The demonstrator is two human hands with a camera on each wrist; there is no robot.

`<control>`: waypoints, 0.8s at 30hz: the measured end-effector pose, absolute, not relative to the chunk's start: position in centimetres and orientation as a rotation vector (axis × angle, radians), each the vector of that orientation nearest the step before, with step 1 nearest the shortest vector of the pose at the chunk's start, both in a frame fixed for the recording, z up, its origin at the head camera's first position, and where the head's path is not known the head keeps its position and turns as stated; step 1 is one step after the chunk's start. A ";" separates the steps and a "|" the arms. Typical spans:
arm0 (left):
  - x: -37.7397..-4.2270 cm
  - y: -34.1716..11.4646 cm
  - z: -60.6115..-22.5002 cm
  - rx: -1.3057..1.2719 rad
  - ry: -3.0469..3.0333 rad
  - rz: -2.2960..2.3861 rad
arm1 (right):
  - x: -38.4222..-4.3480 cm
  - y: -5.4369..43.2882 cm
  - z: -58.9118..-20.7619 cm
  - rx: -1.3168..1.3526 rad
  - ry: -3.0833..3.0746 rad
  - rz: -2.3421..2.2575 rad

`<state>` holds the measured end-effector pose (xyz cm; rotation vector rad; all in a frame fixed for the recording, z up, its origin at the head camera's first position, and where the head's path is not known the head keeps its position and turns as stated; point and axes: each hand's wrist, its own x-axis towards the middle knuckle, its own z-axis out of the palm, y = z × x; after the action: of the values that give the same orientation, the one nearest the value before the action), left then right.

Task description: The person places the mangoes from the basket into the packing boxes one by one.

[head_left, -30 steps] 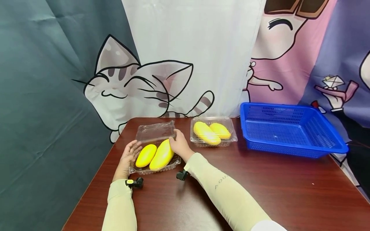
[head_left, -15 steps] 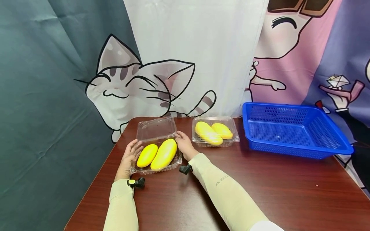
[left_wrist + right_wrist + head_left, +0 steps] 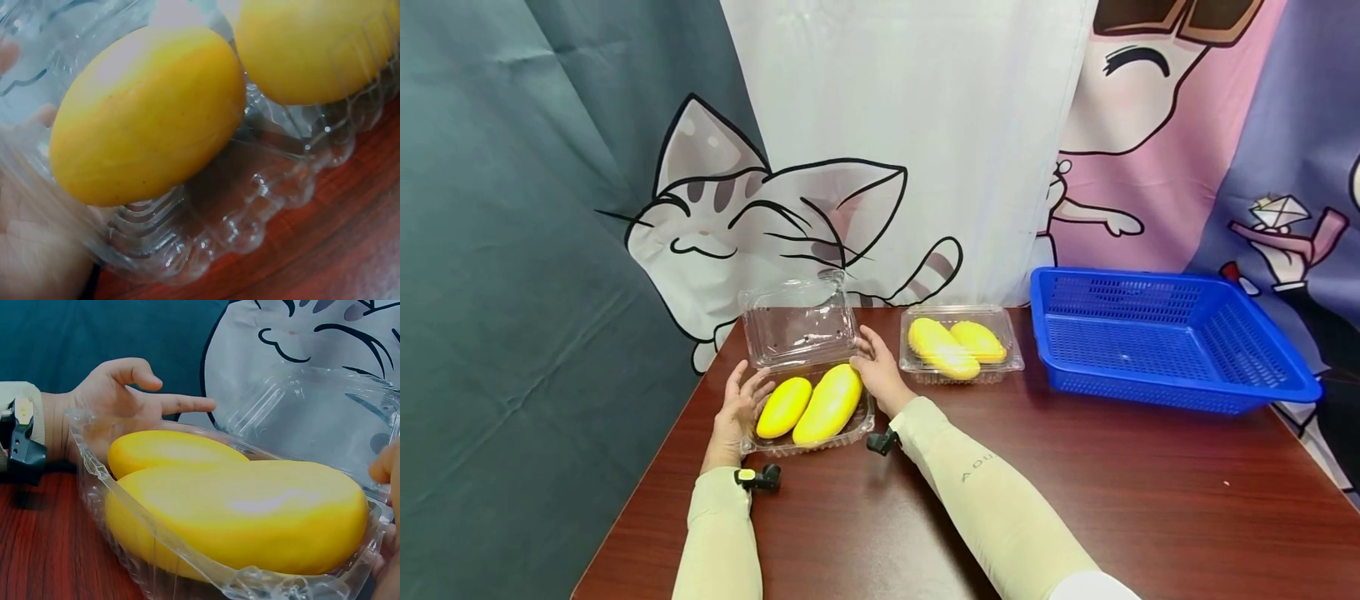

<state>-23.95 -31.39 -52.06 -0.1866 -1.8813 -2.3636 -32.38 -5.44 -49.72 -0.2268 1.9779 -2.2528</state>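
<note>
Two yellow mangoes, a smaller one [image 3: 784, 407] and a longer one [image 3: 829, 405], lie side by side in a clear plastic clamshell box [image 3: 805, 450]. Its raised lid [image 3: 801, 325] leans back at the rear. My left hand [image 3: 731, 419] rests along the box's left side, thumb and fingers extended in the right wrist view. At the right rear corner, by the lid's hinge, is my right hand [image 3: 880, 371]. Its fingers reach forward beside the lid, and its thumb is near the longer mango's far end. The right wrist view shows only part of this hand.
A closed clear clamshell box [image 3: 913, 375] with two yellow mangoes stands to the right. Beyond it sits a blue perforated plastic basket [image 3: 1157, 387]. The brown table [image 3: 1075, 483] meets a printed cloth backdrop [image 3: 970, 150] behind.
The lid of the left box has swung up from lying low at the back to a more upright position. My right hand has shifted slightly right; my left hand stays at the box's side.
</note>
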 end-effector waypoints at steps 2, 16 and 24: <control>-23.9 -31.3 -52.0 -0.206 -1.868 -2.379 | -32.4 -5.4 -49.7 -0.260 1.959 -2.273; -24.1 -31.2 -51.8 -0.322 -1.782 -2.458 | -31.8 -5.1 -49.3 -0.443 1.988 -2.266; -23.6 -31.2 -51.4 -0.332 -1.755 -2.569 | -30.0 -4.4 -49.9 -0.447 2.057 -2.237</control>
<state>-23.60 -31.23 -51.37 -0.3322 -1.7553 -2.5689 -30.01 -4.39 -49.85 -0.4468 2.0566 -2.2368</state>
